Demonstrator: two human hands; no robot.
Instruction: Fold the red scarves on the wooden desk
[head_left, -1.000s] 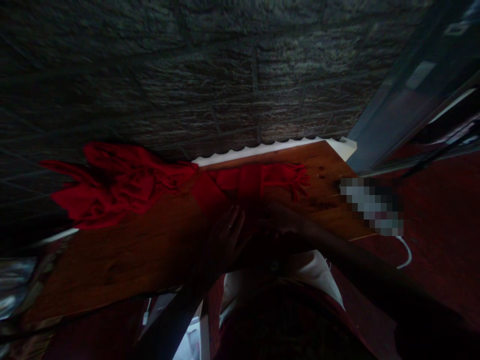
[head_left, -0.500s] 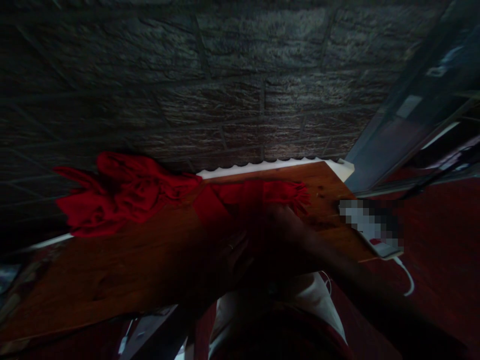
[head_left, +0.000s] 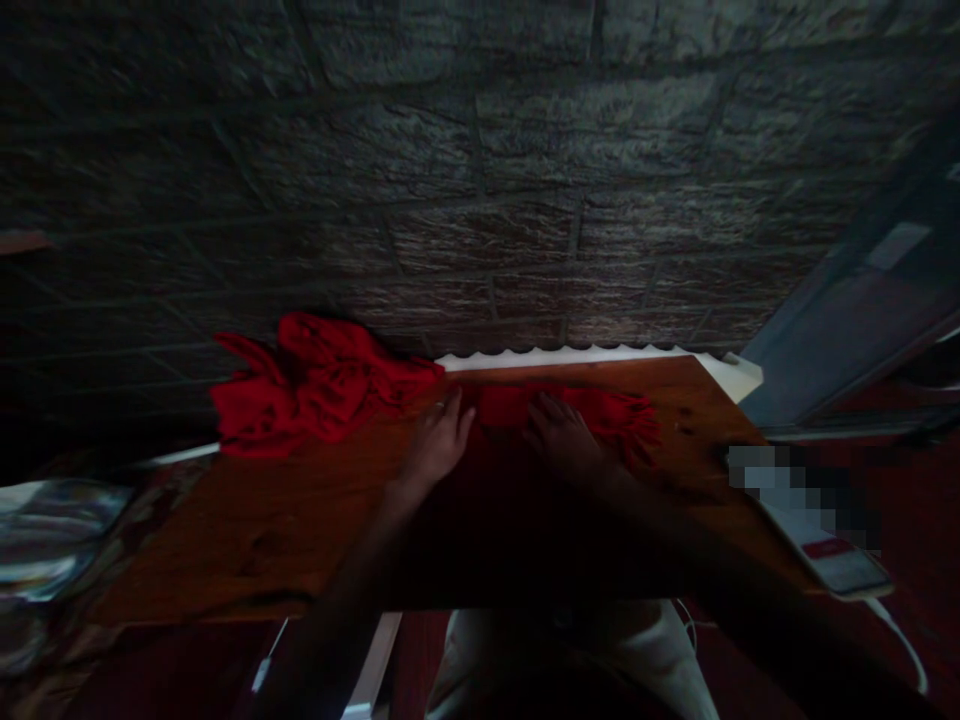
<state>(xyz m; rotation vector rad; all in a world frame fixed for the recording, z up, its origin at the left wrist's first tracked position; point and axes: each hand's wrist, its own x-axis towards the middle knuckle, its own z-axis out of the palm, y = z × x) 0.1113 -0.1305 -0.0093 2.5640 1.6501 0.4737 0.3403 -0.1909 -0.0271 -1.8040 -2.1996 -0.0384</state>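
A folded red scarf [head_left: 504,405] with a fringed right end lies along the back part of the wooden table. At its left end is my left hand [head_left: 441,440], fingers stretched out and a ring on one of them. My right hand [head_left: 564,432] rests flat on the scarf's middle, its fingers spread toward the fringe's left side. To the left, a crumpled heap of red fabric [head_left: 322,390] sits against the wall. Deep shadow hides the tabletop between my forearms.
The wooden table [head_left: 255,540] meets a stone-block wall [head_left: 480,220], with a white scalloped edging [head_left: 570,356] along the back. A phone-like device [head_left: 847,565], partly pixelated, lies at the right corner with a white cable. A plastic-looking bundle [head_left: 56,530] is at far left.
My hands have moved apart: the left went up to the scarf's left end, the right flattened onto the scarf. The loose red flap at the left is folded in. My view has shifted left.
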